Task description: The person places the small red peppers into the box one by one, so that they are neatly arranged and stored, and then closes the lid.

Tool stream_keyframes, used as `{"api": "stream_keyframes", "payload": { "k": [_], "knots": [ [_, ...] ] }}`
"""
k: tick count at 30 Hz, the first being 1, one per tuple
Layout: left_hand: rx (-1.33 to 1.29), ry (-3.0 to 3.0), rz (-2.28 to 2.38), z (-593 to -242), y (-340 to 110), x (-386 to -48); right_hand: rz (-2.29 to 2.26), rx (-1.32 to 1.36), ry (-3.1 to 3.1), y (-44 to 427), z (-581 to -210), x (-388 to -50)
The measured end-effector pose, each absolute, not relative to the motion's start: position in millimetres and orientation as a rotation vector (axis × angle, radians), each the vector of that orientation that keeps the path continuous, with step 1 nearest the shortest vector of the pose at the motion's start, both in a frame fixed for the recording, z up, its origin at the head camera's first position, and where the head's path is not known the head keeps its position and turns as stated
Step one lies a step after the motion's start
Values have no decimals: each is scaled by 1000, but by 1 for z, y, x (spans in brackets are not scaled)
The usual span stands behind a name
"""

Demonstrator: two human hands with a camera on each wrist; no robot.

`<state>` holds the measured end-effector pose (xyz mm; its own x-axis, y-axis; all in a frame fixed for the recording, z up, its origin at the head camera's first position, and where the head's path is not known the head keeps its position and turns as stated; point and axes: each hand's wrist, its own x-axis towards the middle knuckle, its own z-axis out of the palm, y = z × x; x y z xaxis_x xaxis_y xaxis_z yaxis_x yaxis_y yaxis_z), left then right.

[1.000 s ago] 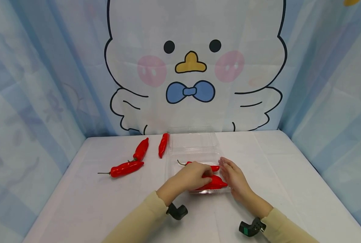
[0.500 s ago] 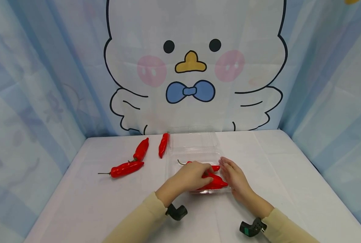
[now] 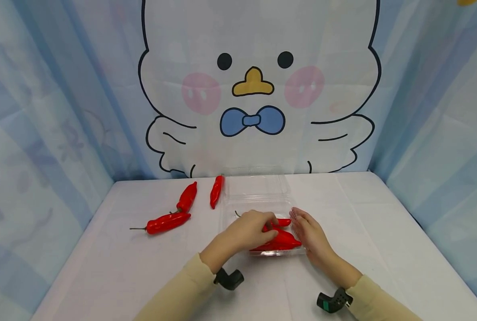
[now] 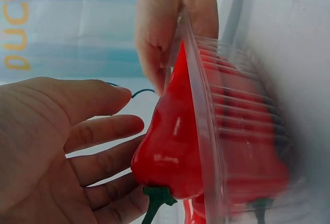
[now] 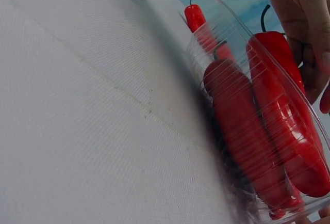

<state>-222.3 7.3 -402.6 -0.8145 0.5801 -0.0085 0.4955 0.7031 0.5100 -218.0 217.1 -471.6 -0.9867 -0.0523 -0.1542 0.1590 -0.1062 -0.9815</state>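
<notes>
A clear hinged plastic box lies with its lid folded back; several red chili peppers are in it. In the head view, a large chili pepper lies along its front and a slimmer one behind. My left hand is over the box's left part. Its fingers are spread beside the large pepper's stem end, with nothing pinched between them. At the box's right end, my right hand holds the wall, and part of it shows above the rim in the left wrist view. Its thumb is hard to make out.
Left of the box, a chili pepper and another chili pepper nearly touch on the white table. A third loose pepper lies beside the box lid. Patterned curtains stand around the table.
My left hand has drawn slightly left and its fingers have come away from the large pepper, leaving more of it visible. The right hand stays at the box's end.
</notes>
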Motion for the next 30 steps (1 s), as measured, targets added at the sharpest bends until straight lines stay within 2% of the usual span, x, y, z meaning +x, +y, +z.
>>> {"api": "stream_keyframes", "payload": {
  "k": [17,30],
  "knots": [
    [794,2723,876,-394,-28,-224,-2199,111,2045,219,-469,-218],
    [847,2708,827,-402,-22,-224,-2206,123,2023,216,-470,-219]
  ]
}}
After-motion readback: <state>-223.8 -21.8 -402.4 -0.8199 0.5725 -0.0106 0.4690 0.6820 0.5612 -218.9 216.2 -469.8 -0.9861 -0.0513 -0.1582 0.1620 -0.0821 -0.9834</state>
